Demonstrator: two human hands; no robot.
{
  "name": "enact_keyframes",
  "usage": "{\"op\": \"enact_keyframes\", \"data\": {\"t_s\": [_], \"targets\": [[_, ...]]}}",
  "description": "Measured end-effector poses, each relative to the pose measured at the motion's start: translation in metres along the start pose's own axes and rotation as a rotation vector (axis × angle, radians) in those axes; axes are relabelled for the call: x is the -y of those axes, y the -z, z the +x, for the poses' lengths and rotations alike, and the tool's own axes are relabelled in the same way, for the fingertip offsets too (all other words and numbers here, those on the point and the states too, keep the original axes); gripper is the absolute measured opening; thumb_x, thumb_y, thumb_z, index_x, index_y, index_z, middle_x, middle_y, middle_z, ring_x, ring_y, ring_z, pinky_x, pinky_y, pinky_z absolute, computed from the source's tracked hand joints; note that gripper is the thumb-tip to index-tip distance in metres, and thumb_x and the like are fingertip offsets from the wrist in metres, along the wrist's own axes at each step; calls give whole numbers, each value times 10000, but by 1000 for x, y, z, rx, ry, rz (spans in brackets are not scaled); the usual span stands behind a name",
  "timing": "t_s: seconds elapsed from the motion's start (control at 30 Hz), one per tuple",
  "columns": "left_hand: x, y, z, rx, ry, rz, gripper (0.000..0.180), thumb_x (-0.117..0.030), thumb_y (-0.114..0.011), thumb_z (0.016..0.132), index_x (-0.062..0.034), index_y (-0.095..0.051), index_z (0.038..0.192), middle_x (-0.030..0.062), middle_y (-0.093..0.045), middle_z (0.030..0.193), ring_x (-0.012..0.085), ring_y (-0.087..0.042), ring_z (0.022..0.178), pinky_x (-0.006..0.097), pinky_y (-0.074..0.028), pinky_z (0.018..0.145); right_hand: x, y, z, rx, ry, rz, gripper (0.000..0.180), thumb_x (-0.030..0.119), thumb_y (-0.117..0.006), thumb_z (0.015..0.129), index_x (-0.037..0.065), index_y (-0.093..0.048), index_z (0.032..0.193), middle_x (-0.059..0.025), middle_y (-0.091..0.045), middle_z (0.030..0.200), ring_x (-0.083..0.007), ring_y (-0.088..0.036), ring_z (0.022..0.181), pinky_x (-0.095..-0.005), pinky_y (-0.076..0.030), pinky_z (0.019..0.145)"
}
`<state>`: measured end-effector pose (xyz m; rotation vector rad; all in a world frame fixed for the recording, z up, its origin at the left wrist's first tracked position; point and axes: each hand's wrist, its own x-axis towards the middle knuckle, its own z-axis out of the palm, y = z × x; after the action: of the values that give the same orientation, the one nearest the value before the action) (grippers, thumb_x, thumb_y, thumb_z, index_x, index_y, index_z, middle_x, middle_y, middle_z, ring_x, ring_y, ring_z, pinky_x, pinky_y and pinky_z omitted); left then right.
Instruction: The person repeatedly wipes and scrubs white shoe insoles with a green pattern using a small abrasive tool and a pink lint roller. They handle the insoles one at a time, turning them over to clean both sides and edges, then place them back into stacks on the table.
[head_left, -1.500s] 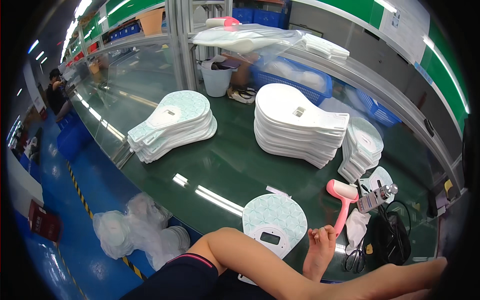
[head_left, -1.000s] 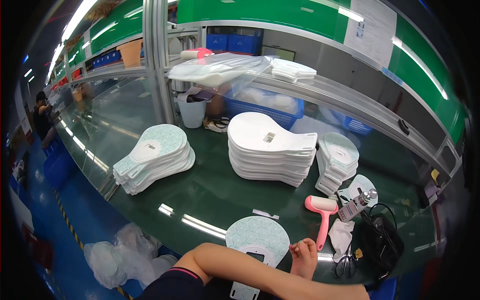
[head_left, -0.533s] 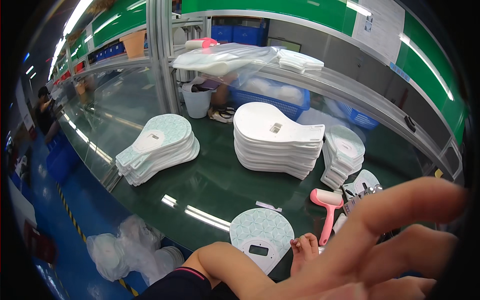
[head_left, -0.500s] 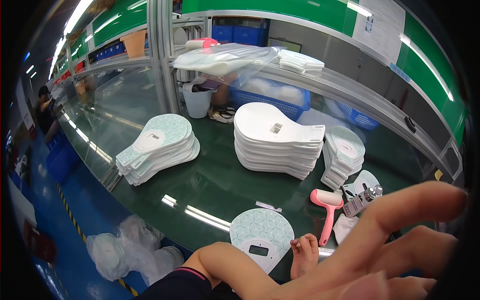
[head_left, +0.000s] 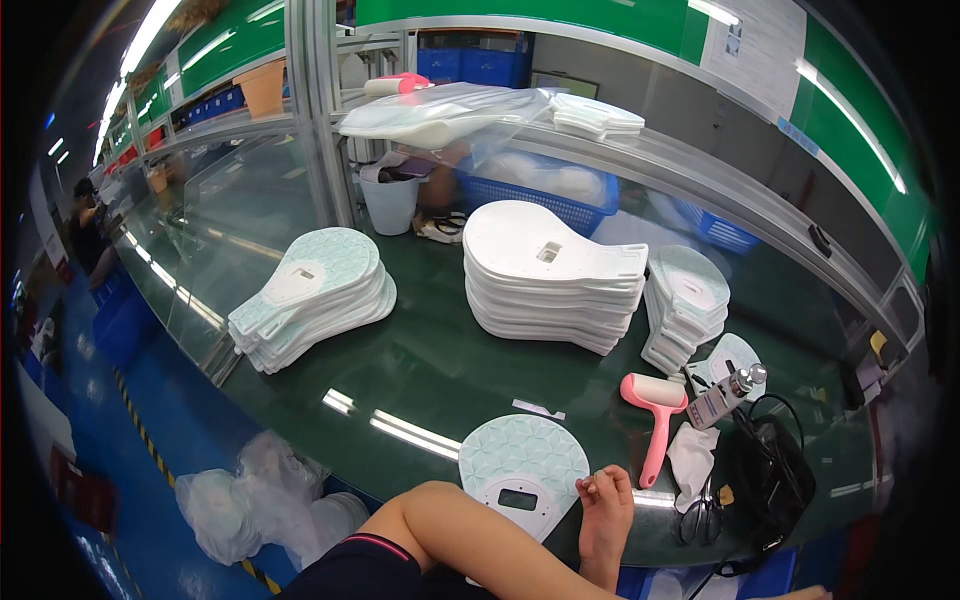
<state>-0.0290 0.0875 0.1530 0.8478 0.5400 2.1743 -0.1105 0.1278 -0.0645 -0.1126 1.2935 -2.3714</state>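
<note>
A round-topped white panel with a pale green triangle pattern and a rectangular cutout lies at the table's near edge. Beside its right edge is my right hand, fingers curled and tips pressed together; whether something small sits between them cannot be made out. My left forearm crosses in front of the panel's lower end and runs out at the bottom edge, so the left hand's fingers are hidden. At the lower right edge shows a sliver of skin. A pink-handled lint roller lies right of my right hand.
Stacks of similar panels stand left, centre and right. A bottle with a metal top, a white cloth, scissors and a black bag are at right. Plastic-wrapped panels sit lower left.
The large hand close to the camera at right has dropped almost out of view, uncovering the cloth, scissors and black bag. My right hand stays beside the panel.
</note>
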Motion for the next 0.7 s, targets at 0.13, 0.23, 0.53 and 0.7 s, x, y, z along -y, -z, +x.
{"op": "enact_keyframes", "data": {"t_s": [0.13,0.23,0.53,0.7], "targets": [[6,32,-27,9,61,409,475,-381,-244,942,37,-398,1108,140,-596,861,171,-585,773,258,-452,692,-2,-3,-1,49,-4,31,110,80,-549,824,64,-494,918,-9,-508,710,-114,-523,726,-297,-435,779],[5,46,-48,-164,-194,602,438,-346,-258,936,33,-408,1096,136,-590,868,171,-584,782,262,-451,701,1,13,4,16,8,50,119,56,-547,825,43,-496,931,-22,-533,712,-120,-540,726,-306,-435,795],[-12,3,-112,-444,-853,839,329,-243,-303,919,21,-440,1058,124,-574,888,173,-580,809,277,-449,727,-5,-4,4,90,-26,71,120,64,-549,830,35,-501,936,-21,-536,724,-108,-533,719,-294,-437,790],[-9,-21,-132,-373,-1141,914,271,-186,-327,909,14,-457,1038,117,-565,899,173,-578,824,285,-448,741,-5,-7,1,65,-30,23,91,76,-536,837,51,-504,918,-11,-519,727,-107,-527,736,-297,-437,791]]}}
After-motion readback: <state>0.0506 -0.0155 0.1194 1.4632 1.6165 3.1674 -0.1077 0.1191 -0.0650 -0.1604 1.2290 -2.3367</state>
